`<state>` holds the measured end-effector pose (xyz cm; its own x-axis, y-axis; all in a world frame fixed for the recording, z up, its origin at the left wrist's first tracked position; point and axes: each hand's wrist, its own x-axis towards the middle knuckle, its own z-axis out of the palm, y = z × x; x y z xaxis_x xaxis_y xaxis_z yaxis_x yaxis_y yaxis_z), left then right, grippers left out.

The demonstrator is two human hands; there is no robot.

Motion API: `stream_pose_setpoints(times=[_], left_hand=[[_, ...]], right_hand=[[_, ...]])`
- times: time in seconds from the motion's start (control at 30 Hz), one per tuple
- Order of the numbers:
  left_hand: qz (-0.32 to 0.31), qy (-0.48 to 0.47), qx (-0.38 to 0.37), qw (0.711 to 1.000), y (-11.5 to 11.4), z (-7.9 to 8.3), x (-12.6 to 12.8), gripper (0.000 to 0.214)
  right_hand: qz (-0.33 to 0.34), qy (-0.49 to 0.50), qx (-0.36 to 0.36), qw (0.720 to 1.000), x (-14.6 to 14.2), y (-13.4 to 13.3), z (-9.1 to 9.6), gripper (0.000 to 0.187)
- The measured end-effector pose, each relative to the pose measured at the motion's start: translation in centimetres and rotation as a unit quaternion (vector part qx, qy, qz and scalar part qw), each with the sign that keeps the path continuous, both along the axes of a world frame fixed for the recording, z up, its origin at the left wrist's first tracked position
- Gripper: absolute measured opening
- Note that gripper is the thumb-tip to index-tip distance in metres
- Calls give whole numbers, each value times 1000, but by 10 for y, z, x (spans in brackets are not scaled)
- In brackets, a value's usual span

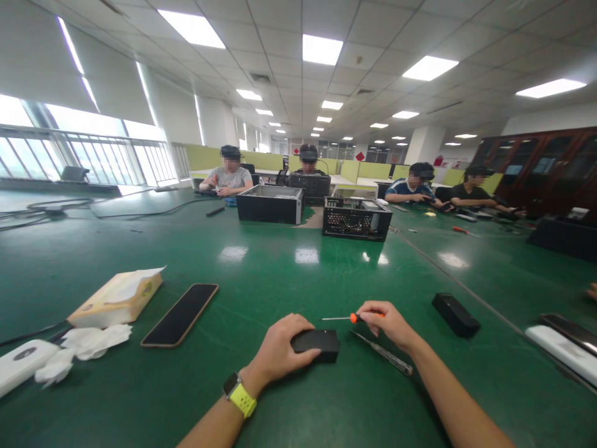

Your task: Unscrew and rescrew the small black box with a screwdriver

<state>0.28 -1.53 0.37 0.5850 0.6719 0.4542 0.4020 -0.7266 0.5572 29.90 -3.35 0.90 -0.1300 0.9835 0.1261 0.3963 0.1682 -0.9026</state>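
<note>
My left hand (pixel 285 348), with a yellow-green watch band at the wrist, is closed round a small black box-shaped device (pixel 326 343) on the green table. What the device is, I cannot make out. An orange-handled screwdriver (pixel 353 318) is gripped in my right hand (pixel 386 322), its thin shaft pointing left, just beyond the device and apart from it. Below that hand lies a second screwdriver (pixel 385 353) with a clear handle, loose on the table. Farther right rests another black box-shaped device (pixel 456 314).
A phone (pixel 181 315), a tissue pack (pixel 119 297) and crumpled tissues (pixel 96 341) lie left. Two open computer cases (pixel 270 205) (pixel 357 221) stand at mid-table. Several people sit across the table. A white power strip (pixel 562 351) lies at the right edge, cables (pixel 60 208) far left.
</note>
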Motion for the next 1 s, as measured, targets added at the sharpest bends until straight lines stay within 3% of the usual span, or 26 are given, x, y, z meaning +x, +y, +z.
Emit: stream_pose_setpoints(times=[0.3,0.43,0.53,0.7,0.83,1.0], left_hand=[[6,-13,-23,1000,1,-4,0,30],[2,9,-30,1000,5,-2,-5,41],[11,50,-35,998,8,6,-13,50],[32,75,-47,996,11,15,-24,35],[16,35,-36,999,11,14,-23,31],[17,38,-35,999,12,11,-22,33]], right_hand=[[3,48,-24,999,15,-4,9,22],[-7,115,-31,993,18,-3,6,19],[-30,204,-19,978,17,-3,3,28],[-94,339,27,936,11,3,1,35],[-124,392,36,911,4,7,-3,40],[-125,417,31,900,-1,6,-4,42]])
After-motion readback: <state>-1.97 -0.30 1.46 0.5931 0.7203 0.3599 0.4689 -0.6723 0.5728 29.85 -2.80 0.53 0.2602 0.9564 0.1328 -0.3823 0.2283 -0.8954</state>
